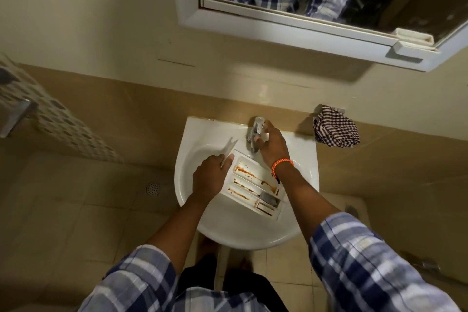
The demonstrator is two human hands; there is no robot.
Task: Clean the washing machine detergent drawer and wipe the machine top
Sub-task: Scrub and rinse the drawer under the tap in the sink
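A white wall-hung washbasin (200,220) juts from the tan tiled wall, with a white-framed mirror (298,24) above it that reflects a blue-and-white plaid shirt. Beige floor tiles surround the basin, and a round floor drain (153,188) sits to its left. The white detergent drawer (255,186) lies tilted inside the bowl, its long axis running from the back centre toward the front right rim, its compartments streaked with reddish-brown residue and its front panel toward the back left. A dark-and-white checked cloth (335,126) hangs bunched against the wall just past the basin's back right corner. The chrome tap (254,134) stands at the middle of the basin's back edge. The left hand (211,176) grips the drawer's left edge near its far end, fingers curled round the rim. The right hand (272,143) is closed around the tap, fingers wrapped over its top, thumb on the near side. An orange braided bracelet (282,163) circles the right wrist.
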